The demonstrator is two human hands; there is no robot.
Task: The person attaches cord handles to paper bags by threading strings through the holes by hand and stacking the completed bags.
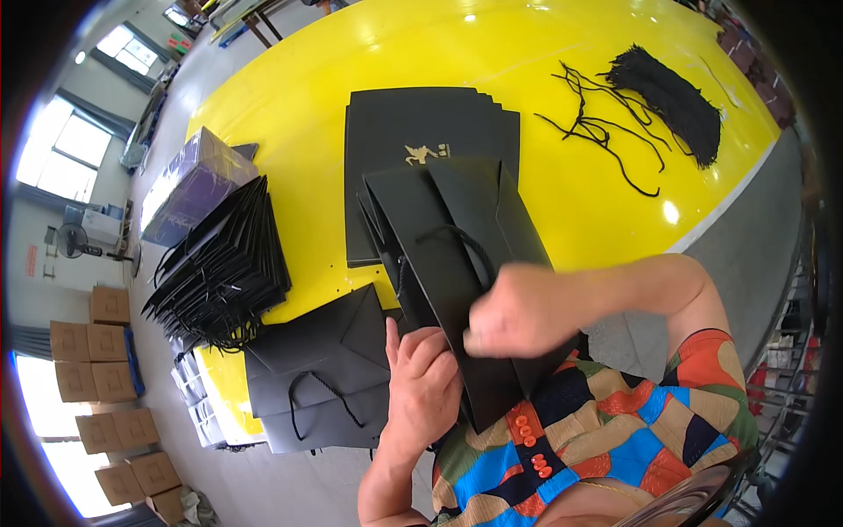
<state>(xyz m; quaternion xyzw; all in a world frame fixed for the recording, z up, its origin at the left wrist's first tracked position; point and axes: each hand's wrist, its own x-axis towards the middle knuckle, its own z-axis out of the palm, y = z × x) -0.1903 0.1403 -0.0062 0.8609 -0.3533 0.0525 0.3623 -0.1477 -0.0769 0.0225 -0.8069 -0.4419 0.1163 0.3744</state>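
Note:
A black paper bag (457, 281) with a rope handle (470, 244) leans against my body, tilted over the table's near edge. My left hand (423, 382) is at the bag's left edge, its fingers curled on the paper and one finger pointing up. Slightly blurred, my right hand (514, 312) is closed over the front panel beside the handle; what its fingers hold is hidden. Under the bag's far end lies a stack of flat black bags (413, 114) with a gold emblem. More black bags (325, 342) with a rope handle lie to the left.
A pile of folded black bags (224, 263) stands at the left, by a taped purple box (198, 184). On the yellow table (290, 105), loose black cords (606, 123) and a cord bundle (672, 105) lie at the right. Cardboard boxes (92, 360) stand along the wall.

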